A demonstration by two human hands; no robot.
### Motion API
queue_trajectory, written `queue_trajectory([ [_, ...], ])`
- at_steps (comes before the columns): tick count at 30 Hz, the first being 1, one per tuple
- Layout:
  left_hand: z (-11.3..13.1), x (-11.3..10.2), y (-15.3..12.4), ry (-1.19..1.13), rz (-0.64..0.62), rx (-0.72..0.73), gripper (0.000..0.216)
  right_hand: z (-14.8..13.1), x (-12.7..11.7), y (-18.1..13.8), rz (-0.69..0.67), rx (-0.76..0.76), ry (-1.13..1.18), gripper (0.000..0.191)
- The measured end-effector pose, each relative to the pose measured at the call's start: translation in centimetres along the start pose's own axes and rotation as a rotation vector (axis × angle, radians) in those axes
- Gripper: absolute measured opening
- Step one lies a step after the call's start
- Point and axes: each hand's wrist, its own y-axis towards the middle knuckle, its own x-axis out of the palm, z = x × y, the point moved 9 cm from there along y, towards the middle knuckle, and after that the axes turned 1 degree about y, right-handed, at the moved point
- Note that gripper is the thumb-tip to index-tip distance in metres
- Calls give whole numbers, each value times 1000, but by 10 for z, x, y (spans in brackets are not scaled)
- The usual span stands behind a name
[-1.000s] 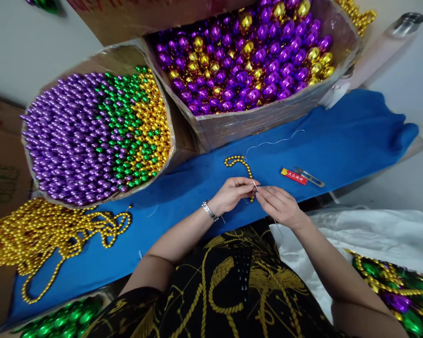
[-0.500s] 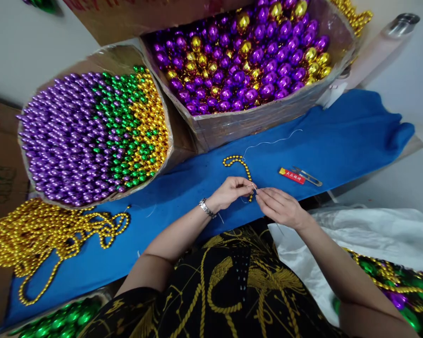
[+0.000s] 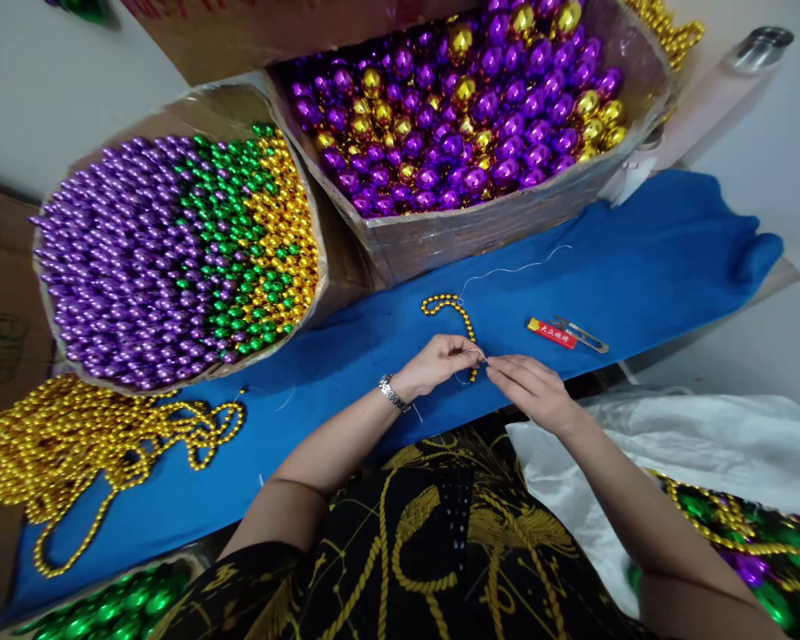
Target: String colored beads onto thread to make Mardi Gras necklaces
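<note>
At centre frame, the left hand [image 3: 435, 366] pinched a pale thread [image 3: 476, 351], the right hand [image 3: 537, 396] just beside it (gripping or not, we couldn't tell). We noticed barely any shift: the gold bead string [image 3: 468, 320] lay curved on the blue-covered worktop [image 3: 373, 340], so the fiddly work seemed unfinished.

Right grip [image 3: 534, 389] slightly farther from left grip [image 3: 440, 363] than before

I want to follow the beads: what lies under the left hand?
Gold beads show on the far and near sides of the left hand; blue cloth shows around them. The hand hides whether they join underneath.
</note>
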Motion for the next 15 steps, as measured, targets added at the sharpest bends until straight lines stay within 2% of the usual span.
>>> queue_trajectory([
  [3, -1, 1, 1, -76, -23, -17, 26, 13, -4, -2, 129, 203, 203, 32],
  [8, -8, 9, 1, -304, -82, -118, 29, 42, 7, -19, 311, 626, 520, 13],
  [11, -8, 10, 1, -320, -85, -114, 27, 53, 23, -33, 415, 779, 689, 11],
  [15, -6, 9, 1, -240, -85, -55, 26, 64, 38, -46, 516, 905, 761, 17],
])
